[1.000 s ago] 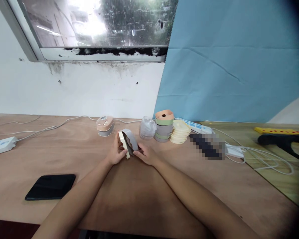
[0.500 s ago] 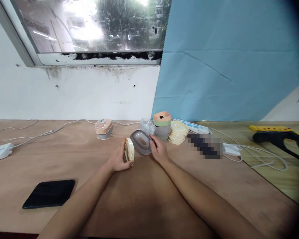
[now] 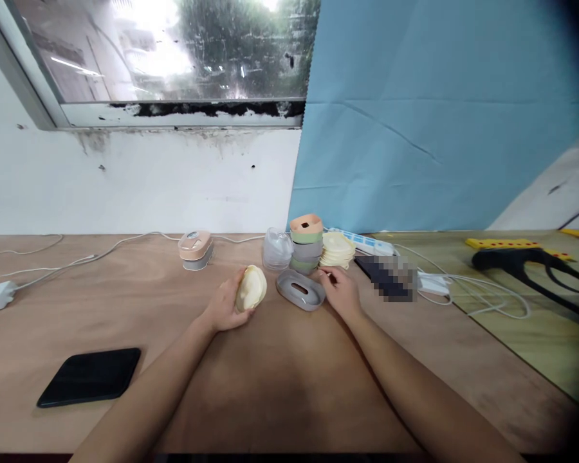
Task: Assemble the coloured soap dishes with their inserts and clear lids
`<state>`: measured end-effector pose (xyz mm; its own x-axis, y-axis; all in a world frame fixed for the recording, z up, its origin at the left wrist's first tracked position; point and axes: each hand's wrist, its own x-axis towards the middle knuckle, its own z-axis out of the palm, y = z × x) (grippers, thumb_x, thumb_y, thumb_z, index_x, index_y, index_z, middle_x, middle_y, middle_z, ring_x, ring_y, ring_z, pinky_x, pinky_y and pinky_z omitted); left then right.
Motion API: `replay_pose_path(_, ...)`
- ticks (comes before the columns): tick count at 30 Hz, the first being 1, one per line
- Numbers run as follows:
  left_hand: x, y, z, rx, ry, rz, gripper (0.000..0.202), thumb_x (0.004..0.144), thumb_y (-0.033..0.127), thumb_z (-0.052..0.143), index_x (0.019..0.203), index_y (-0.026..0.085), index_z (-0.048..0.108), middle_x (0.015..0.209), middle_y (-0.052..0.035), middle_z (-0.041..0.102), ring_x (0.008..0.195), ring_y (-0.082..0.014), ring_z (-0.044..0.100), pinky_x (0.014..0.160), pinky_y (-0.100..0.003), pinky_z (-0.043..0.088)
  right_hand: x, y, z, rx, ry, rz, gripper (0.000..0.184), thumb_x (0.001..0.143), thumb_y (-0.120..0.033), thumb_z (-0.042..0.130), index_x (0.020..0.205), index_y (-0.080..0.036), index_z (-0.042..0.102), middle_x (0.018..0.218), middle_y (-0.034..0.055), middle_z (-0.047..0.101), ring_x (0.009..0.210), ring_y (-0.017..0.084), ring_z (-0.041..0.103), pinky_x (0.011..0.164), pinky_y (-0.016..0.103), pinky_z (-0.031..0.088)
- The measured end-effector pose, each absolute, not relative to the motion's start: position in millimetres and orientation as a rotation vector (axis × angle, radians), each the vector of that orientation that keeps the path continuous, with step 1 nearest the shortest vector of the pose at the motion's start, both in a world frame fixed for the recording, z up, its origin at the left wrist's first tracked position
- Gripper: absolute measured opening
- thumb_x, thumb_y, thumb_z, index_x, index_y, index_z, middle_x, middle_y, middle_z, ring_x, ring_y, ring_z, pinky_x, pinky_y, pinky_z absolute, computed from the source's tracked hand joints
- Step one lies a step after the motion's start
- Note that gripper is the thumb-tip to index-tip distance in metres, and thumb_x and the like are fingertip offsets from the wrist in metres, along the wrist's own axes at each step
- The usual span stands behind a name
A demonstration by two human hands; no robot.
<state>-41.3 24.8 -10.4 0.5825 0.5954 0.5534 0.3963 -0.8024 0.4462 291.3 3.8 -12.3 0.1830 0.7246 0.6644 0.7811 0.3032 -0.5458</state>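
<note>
My left hand [image 3: 229, 301] is closed round a cream shallow oval plastic dish [image 3: 251, 289], tilted with its hollow side towards the right. A grey soap dish [image 3: 300, 290] with a long slot in its base sits low over the table, to the right of the cream piece. The fingers of my right hand [image 3: 340, 289] are bent together at its upper right rim. Behind it stand a stack of clear plastic cups [image 3: 278, 247], a stack of peach, green and grey dishes [image 3: 305, 244] and a stack of cream dishes [image 3: 338, 247].
A peach-and-grey box [image 3: 195, 249] stands at the back left. A black tablet-like device [image 3: 91, 376] lies front left. Power strips [image 3: 367, 243] and white cables run along the back. At the right are a pixelated dark object [image 3: 386, 278] and a black-handled tool [image 3: 521, 260].
My right hand has moved right with the grey dish, which has gone from steeply tilted to nearly flat. In my left hand, the cream dish has turned to show more of its hollow side.
</note>
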Motion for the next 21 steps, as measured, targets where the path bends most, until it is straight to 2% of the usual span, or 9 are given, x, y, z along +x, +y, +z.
replay_pose_path(3,-39.2,23.2,-8.4,2.58,0.875,0.974,0.095,0.073,0.041,0.065,0.149,0.02,0.012,0.14,-0.017,0.044,0.12,-0.0348,0.05,0.097,-0.051,0.042,264.9,-6.4,-5.0,-1.263,-1.885,-0.102,0.023,0.089,-0.035,0.052,0.096,-0.021,0.069,0.093,0.0085,0.069,0.09,0.023,0.061,0.083,0.04,0.046)
replay_pose_path(8,-36.6,21.3,-5.7,2.576,0.967,0.969,0.094,0.072,0.04,0.066,0.148,0.02,0.015,0.14,-0.0168,0.044,0.12,-0.0342,0.05,0.097,-0.05,0.042,232.9,-10.6,-1.9,-1.081,-2.281,0.062,0.024,0.092,-0.028,0.046,0.1,-0.024,0.068,0.094,0.0059,0.069,0.088,0.022,0.061,0.08,0.039,0.047)
replay_pose_path(11,-36.9,22.1,-6.6,2.555,0.964,0.978,0.093,0.071,0.04,0.067,0.147,0.02,0.018,0.137,-0.0162,0.047,0.118,-0.0339,0.051,0.097,-0.05,0.042,236.4,-6.3,-2.4,-0.992,-2.352,0.093,0.03,0.092,-0.021,0.041,0.105,-0.026,0.068,0.094,0.0046,0.07,0.09,0.02,0.061,0.084,0.039,0.045)
replay_pose_path(15,-38.0,24.9,-9.4,2.556,0.96,0.985,0.093,0.071,0.042,0.068,0.147,0.019,0.02,0.135,-0.0166,0.048,0.116,-0.0342,0.052,0.096,-0.051,0.043,256.2,0.4,-7.0,-1.132,-2.247,-0.029,0.031,0.084,-0.015,0.046,0.103,-0.024,0.069,0.091,0.0053,0.07,0.089,0.022,0.06,0.086,0.041,0.042)
replay_pose_path(18,-37.7,25.1,-9.4,2.566,0.953,0.983,0.093,0.071,0.043,0.068,0.147,0.019,0.019,0.135,-0.0171,0.048,0.114,-0.0354,0.053,0.094,-0.052,0.043,268.7,5.0,-11.2,-1.323,-2.045,-0.122,0.024,0.084,-0.018,0.049,0.093,-0.022,0.07,0.086,0.0063,0.07,0.086,0.023,0.06,0.081,0.04,0.043)
replay_pose_path(21,-36.8,23.6,-7.7,2.571,0.94,0.975,0.092,0.072,0.042,0.068,0.147,0.018,0.019,0.132,-0.017,0.05,0.112,-0.0357,0.054,0.093,-0.052,0.044,273.5,8.6,-14.6,-1.429,-1.871,-0.13,0.022,0.088,-0.032,0.051,0.089,-0.021,0.07,0.085,0.0073,0.07,0.085,0.024,0.061,0.078,0.039,0.044)
